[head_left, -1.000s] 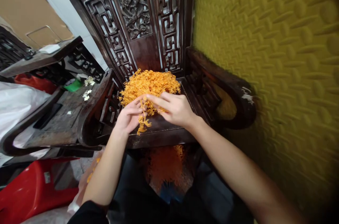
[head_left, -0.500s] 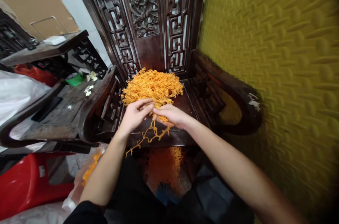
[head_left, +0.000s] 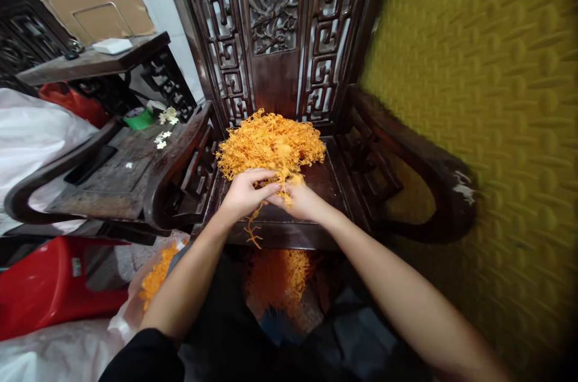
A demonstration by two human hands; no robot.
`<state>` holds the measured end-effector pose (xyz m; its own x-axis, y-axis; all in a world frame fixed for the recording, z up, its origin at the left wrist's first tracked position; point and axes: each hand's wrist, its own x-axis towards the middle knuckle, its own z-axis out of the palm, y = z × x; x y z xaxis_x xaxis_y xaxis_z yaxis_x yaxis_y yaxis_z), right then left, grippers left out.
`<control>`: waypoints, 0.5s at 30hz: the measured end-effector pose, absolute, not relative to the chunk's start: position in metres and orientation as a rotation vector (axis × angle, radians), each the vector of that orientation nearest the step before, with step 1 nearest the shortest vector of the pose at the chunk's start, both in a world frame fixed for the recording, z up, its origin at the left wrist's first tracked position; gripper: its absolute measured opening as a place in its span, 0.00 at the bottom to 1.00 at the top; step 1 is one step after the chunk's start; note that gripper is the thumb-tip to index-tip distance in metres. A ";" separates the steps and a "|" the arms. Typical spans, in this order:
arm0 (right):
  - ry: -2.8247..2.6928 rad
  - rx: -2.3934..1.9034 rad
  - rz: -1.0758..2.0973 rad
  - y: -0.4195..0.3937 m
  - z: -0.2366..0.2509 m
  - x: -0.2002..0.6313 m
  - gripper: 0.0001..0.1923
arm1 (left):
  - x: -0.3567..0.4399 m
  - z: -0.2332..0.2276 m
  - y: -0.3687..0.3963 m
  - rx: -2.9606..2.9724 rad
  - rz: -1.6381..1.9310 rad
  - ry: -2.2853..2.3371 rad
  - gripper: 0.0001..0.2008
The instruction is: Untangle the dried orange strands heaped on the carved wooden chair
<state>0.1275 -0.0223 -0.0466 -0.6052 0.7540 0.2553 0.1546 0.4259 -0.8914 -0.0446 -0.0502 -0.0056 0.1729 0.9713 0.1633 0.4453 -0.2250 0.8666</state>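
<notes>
We see a dark carved wooden chair, worn matt on its seat, a glossy red plastic stool, and a yellow embossed wall

The orange heap fills the back half of the chair seat. Right of the heap a strip of bare seat lies open, walled by the right armrest. Left of the heap the left armrest stands close. Behind the heap rises the carved backrest. In front of the heap both hands crowd the seat edge.
</notes>
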 end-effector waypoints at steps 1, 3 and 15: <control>-1.997 -0.758 1.249 -0.023 -0.047 0.126 0.17 | -0.042 -0.006 -0.051 1.743 1.075 1.323 0.11; -1.916 -0.812 1.505 -0.025 -0.049 0.125 0.19 | -0.036 -0.007 -0.052 1.614 1.158 1.275 0.11; -1.118 -0.894 2.294 -0.026 -0.047 0.123 0.14 | -0.023 0.001 -0.047 0.821 1.398 0.957 0.16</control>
<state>0.1227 -0.0258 -0.0473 -0.6973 0.6202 -0.3593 -0.0992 -0.5799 -0.8086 -0.0227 -0.0472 0.0009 -0.0585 0.9964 -0.0609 -0.4172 0.0310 0.9083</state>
